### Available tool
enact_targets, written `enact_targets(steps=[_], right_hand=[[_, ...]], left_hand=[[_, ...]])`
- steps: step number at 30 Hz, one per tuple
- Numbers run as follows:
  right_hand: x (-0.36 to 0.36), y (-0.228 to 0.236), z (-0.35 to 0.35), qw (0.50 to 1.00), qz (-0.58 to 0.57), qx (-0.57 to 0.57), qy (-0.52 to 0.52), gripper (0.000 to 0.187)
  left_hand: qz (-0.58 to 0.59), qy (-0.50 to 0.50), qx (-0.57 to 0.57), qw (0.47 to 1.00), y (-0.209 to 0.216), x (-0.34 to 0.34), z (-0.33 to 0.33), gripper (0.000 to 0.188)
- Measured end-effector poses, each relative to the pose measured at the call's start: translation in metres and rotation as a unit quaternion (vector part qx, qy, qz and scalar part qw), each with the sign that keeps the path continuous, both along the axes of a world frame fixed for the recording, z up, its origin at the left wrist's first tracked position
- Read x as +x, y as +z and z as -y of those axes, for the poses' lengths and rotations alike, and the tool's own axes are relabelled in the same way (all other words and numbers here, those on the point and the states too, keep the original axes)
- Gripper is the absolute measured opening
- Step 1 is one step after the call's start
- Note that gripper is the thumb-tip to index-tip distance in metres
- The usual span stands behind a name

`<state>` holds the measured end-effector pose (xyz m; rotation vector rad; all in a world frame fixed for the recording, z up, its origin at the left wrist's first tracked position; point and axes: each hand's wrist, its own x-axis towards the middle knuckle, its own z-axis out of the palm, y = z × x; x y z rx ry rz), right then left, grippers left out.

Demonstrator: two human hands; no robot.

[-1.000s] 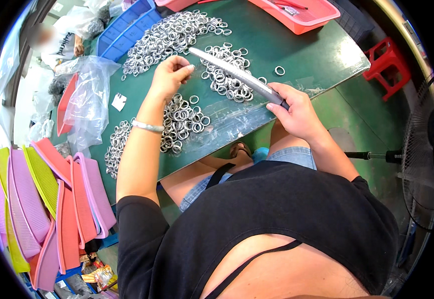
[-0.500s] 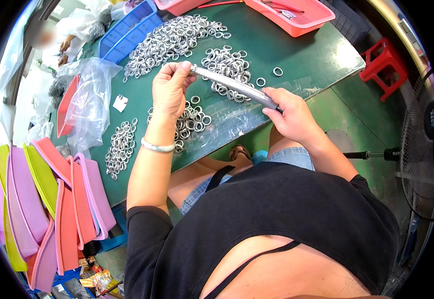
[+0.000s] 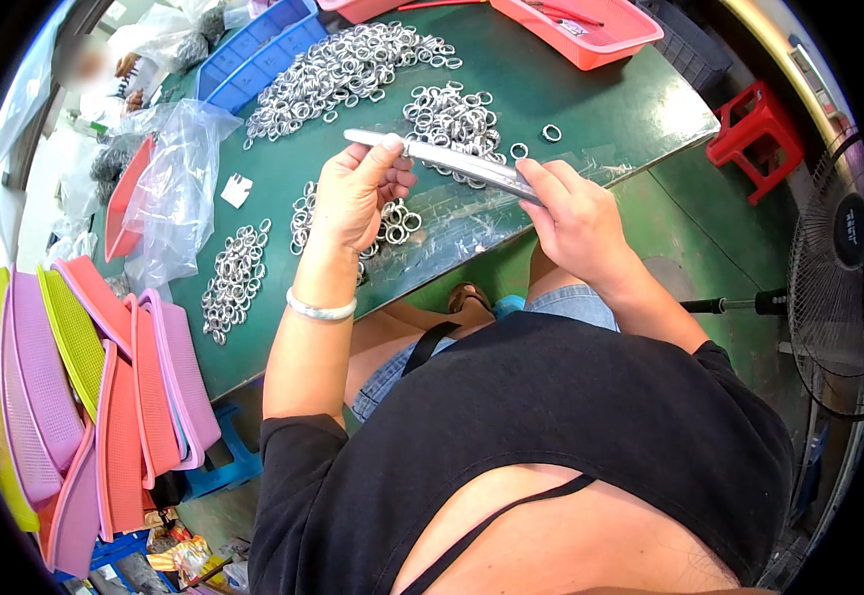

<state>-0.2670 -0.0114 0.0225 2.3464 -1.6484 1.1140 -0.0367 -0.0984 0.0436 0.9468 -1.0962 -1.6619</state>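
Observation:
My right hand is closed round the thick end of a tapered silver ring mandrel, held slanting above the table edge. My left hand pinches a small metal ring around the mandrel near its thin end; the fingers partly hide the ring. The mandrel's pale tip pokes out past my left thumb. Below and behind my left hand lies a pile of metal rings. Another ring pile sits just beyond the mandrel, with two loose rings to its right.
On the green table are a large ring heap, a smaller ring group, a blue basket, a red tray and a clear plastic bag. Colourful baskets stand left; a red stool and fan stand right.
The mandrel's tip now sticks out beyond my left fingers, where before they were at its end. The ring in my left hand sits farther along the mandrel.

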Motion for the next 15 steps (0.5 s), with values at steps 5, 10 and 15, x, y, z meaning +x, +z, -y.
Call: enact_targets(steps=[5, 10, 15], right_hand=[[0.006, 0.002, -0.004, 1.0, -0.016, -0.02, 0.011, 0.039], [0.011, 0.009, -0.013, 0.978, 0.128, 0.127, 0.102, 0.037], [0.019, 0.009, -0.015, 0.978, 0.122, 0.108, 0.128, 0.036]], left_hand=[[-0.039, 0.006, -0.019, 0.999, -0.005, -0.004, -0.014, 0.021], [-0.122, 0.014, -0.091, 0.988, -0.014, -0.002, -0.026, 0.054], [-0.13, 0.018, -0.081, 0.988, -0.018, 0.009, -0.038, 0.046]])
